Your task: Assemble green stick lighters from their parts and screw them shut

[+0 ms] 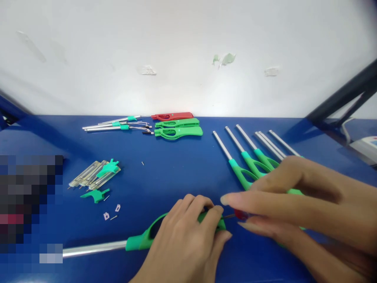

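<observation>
A green lighter with a long silver tube point(137, 243) lies across the near part of the blue table. My left hand point(188, 232) is closed over its handle, fingertips near the handle's right end. My right hand point(282, 196) pinches a small tool with a red handle point(240, 214). The tool's thin metal shaft point(228, 216) points left and reaches the end of the green handle by my left fingertips. Where the tip meets the handle is too small to make out.
Several green lighters with silver tubes point(222, 145) lie at the right, partly behind my right hand. Green shells point(188, 131), a red shell point(176, 116) and tubes with wires point(108, 127) lie at the back. Clear fuel cases point(85, 175), green triggers point(96, 195) and small white pieces point(118, 208) are at left.
</observation>
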Tool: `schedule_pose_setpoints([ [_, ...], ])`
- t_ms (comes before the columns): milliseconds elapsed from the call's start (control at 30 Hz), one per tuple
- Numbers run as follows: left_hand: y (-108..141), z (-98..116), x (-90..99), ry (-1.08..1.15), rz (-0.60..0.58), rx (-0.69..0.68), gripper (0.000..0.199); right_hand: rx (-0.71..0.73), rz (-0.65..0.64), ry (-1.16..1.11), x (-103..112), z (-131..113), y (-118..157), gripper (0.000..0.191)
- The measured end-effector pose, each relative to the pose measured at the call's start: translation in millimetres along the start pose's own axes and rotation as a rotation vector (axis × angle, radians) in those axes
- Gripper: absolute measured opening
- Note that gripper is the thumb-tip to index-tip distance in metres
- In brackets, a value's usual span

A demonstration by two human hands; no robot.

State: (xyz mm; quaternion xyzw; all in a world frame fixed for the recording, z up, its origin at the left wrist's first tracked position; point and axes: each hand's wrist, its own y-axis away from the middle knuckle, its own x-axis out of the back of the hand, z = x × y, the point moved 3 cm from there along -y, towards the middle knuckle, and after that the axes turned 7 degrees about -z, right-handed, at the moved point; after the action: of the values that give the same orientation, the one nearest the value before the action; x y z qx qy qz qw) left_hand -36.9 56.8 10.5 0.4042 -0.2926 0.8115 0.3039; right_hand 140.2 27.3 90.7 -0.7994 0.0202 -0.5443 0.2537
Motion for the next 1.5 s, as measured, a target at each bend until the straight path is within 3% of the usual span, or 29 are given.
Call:
schedule_pose_setpoints([
  [267,0.0,-1.0,-1.2,0.001,-0.074,0.044,0.016,0.128,-0.148,-0.128,1.7,-0.1,0.3,0.041],
  [467,0.5,-1.7,-1.2,0.011,0.007,-0.004,0.020,0.040,-0.011,0.005,0.0,-0.1,0.9,0.023],
  [667,0.8,-1.2,-0.1,0.033,-0.112,0.040,0.017,0.076,-0.032,0.001,1.6,-3.0,-4.3,0.030],
  [900,1.6,-1.7,-2.3,0.008,0.013,-0.008,0.018,0.072,-0.021,0.001,-2.2,-4.3,-7.2,0.037],
  [1067,0.3,-0.3,-1.0,0.005,-0.043,0.007,0.019,0.095,-0.043,-0.027,-2.6,-4.9,-4.0,0.038],
  [1200,-1.4,0.5,0.1,0.001,-0.054,0.021,0.020,0.110,-0.094,-0.013,-3.0,-4.8,-1.7,0.049],
  [1367,1.6,-2.4,-2.7,-0.001,-0.072,0.030,0.021,0.162,-0.095,-0.034,-0.4,-4.7,-3.6,0.033],
  [1500,2.3,-3.1,-2.9,0.015,-0.060,0.032,0.019,0.135,-0.076,-0.056,1.5,-4.9,-5.1,0.037],
])
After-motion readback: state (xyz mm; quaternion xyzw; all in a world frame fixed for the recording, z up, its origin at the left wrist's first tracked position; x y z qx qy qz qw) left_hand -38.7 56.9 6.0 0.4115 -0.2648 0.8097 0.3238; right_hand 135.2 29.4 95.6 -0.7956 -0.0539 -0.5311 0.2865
